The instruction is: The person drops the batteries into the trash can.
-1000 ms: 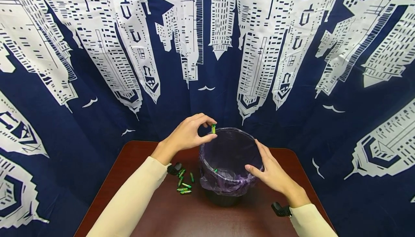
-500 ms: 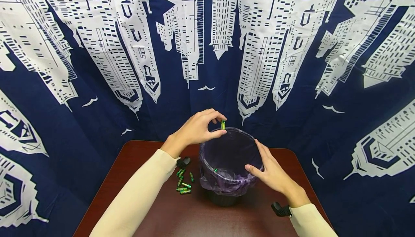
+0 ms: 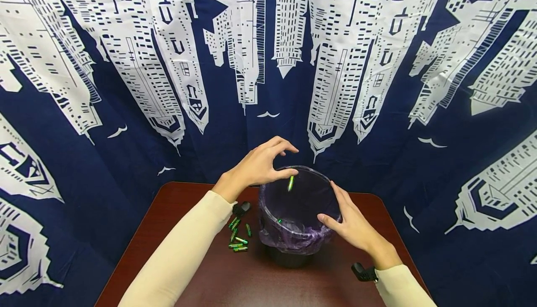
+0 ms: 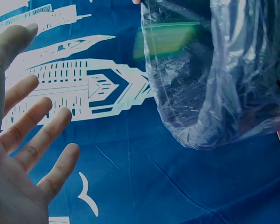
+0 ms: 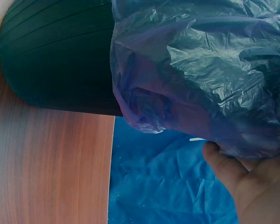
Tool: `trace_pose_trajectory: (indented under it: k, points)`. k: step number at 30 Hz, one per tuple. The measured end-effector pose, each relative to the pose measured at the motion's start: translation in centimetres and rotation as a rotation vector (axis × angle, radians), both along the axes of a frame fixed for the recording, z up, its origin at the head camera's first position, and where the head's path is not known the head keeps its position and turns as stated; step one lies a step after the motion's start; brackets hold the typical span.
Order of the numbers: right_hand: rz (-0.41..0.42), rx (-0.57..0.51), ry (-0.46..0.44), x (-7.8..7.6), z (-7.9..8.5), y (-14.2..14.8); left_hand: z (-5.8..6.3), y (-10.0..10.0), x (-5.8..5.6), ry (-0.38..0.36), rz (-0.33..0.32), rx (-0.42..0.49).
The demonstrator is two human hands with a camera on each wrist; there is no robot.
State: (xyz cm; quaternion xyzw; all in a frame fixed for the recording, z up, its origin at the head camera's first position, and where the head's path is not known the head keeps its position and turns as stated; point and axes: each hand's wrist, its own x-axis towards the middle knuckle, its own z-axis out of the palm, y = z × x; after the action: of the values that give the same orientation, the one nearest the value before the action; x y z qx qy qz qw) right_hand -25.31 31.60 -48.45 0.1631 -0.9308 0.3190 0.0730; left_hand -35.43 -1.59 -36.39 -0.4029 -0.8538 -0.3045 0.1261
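Behind brown table (image 3: 289,290), skyline-print curtain (image 3: 226,148). Below left hand (image 3: 264,164), fingers spread and apart from thumb, green battery (image 3: 291,184) in midair over bin (image 3: 289,259). At rim, right hand (image 3: 354,225), thumb wide of fingers (probably for steadying). Beside bin, loose batteries (image 3: 241,240), presumably for easy reach.

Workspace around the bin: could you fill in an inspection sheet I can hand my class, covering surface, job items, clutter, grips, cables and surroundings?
Surface: reddish-brown table.
Job items: dark bin standing upright with a purple liner over its rim; several loose green batteries beside it; one battery in mid-air over the opening, apparently unheld.
Clutter: nothing seen.
Grips: left hand above the bin's mouth, thumb and fingers apart; right hand at the bin's right rim, fingers extended.
Cables: nothing seen.
Surroundings: dark-blue curtain behind, printed with upside-down white buildings; black device on the right wrist.
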Motion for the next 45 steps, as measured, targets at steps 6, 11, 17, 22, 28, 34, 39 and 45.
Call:
trace_pose_trajectory:
  k: [6, 11, 17, 22, 28, 34, 39, 45]
  points:
    - [-0.005, 0.005, 0.000, 0.0, -0.1, 0.0, -0.4, -0.4, 0.1, -0.003, 0.001, -0.001]
    - [-0.004, 0.005, -0.001, -0.1, -0.1, 0.0, -0.7, -0.7, 0.2, 0.004, 0.009, -0.018]
    - [-0.006, 0.003, -0.005, 0.0, -0.1, 0.0, -1.1, -1.3, 0.4, -0.010, 0.019, -0.034]
    - [-0.003, 0.002, 0.002, -0.1, -0.2, 0.0, -1.9, -2.1, 0.4, -0.004, 0.042, -0.034]
    - [-0.004, 0.000, 0.006, -0.1, -0.2, 0.0, -3.0, -3.3, 0.6, 0.004, 0.059, -0.029]
    - [-0.002, 0.000, 0.007, -0.1, -0.1, -0.1, -4.3, -4.5, 0.9, -0.012, 0.082, -0.011]
    - [0.002, -0.001, 0.016, -0.1, -0.1, -0.2, -5.5, -5.5, 1.2, -0.027, 0.100, 0.007]
    - [0.001, -0.007, 0.023, -0.1, -0.1, -0.2, -7.3, -6.7, 1.7, -0.019, 0.112, 0.041]
